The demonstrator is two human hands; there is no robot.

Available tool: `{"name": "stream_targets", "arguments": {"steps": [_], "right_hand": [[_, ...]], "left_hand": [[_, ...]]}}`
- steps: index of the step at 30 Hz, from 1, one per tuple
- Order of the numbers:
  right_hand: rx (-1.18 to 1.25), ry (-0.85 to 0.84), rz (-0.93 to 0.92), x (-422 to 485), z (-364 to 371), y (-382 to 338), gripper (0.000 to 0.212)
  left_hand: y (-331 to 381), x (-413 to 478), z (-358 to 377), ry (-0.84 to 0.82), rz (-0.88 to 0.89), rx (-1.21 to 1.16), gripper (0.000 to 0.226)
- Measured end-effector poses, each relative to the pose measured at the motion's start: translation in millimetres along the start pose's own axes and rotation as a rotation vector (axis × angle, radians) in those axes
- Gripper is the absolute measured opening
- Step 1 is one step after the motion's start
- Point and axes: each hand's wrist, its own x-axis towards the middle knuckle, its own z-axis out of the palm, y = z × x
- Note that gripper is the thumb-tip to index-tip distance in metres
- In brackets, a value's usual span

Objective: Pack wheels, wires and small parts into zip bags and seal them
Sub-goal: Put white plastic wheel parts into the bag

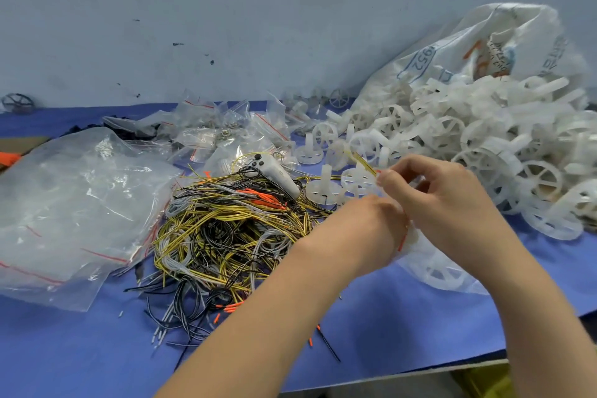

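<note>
bag: a clear zip bag with a red seal line (429, 265), white wheels inside, hangs just right of the tangled heap of yellow, black and grey wires (232, 229)
left hand (368, 229): fingers curled on the bag's mouth
right hand (442, 191): pinches the top edge, a yellow wire (365, 161) poking out
advice: tuck the wire fully in, then press the seal from one end across

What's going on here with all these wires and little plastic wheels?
A person is packing parts. Both hands, left hand and right hand, hold a small zip bag with white wheels inside, yellow wire sticking out at the top. A wire tangle and a wheel heap lie on the blue table.
</note>
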Motion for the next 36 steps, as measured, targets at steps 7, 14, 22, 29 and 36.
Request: {"name": "stream_targets", "arguments": {"steps": [7, 14, 22, 29, 36], "right_hand": [[0.023, 0.032, -0.045, -2.8, -2.0, -6.7, 0.020], [-0.046, 0.003, -0.164, -7.1, 15.9, -18.3, 0.018], [-0.082, 0.076, -0.146, -1.9, 8.7, -13.1, 0.015], [-0.092, 0.184, -0.073, -0.1, -9.1, -5.5, 0.015], [-0.056, 0.336, 0.041, 5.0, -15.7, 3.0, 0.025]], "left_hand": [[13.7, -11.2, 0.4, -0.095, 0.115, 0.215, 0.016], [18.1, -2.1, -18.8, -0.397, 0.167, 0.352, 0.044], [10.9, 3.6, -0.8, -0.139, 0.053, 0.180, 0.042], [6.8, -3.9, -21.6, -0.160, -0.073, -0.060, 0.020], [-33.0, -54.4, -77.4, 0.017, -0.126, -0.287, 0.046]]}}
